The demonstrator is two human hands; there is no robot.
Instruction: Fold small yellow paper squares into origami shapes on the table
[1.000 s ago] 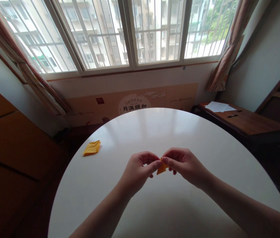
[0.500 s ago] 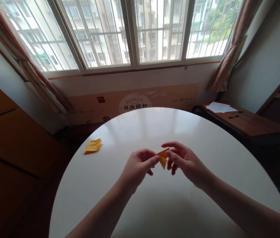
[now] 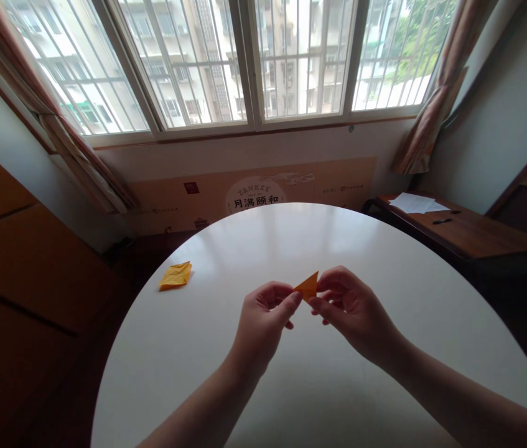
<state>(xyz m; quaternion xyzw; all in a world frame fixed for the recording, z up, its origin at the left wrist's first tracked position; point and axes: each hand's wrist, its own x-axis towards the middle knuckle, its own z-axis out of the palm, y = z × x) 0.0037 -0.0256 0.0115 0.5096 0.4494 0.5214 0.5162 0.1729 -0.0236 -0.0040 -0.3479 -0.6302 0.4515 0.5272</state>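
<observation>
Paper [image 3: 308,287], small, orange and folded to a point, is held up between the two hands, over the middle of the table. The left hand [image 3: 263,317] is clamped on its left corner, thumb in front and fingers curled behind. The right hand [image 3: 359,314] also has hold of it, with the thumb at the lower edge and the forefinger against the right edge; how firmly it presses cannot be told. The hands are near each other but apart, joined only by the paper, one tip of which sticks up free between them.

The likeliest trouble is a fold springing open or going crooked, should either thumb slip on so small a piece. If the hands pulled against each other, the thin sheet could tear or crease in the wrong place. Were both to let go, it would drop onto the white table [image 3: 188,354].

Farther off, by the table's left edge, lies a yellow packet [image 3: 175,275], creased and untouched; a knock could send it over the rim. Beyond stand a bench [image 3: 491,233] with white sheets [image 3: 412,203], and a barred window [image 3: 188,68].
</observation>
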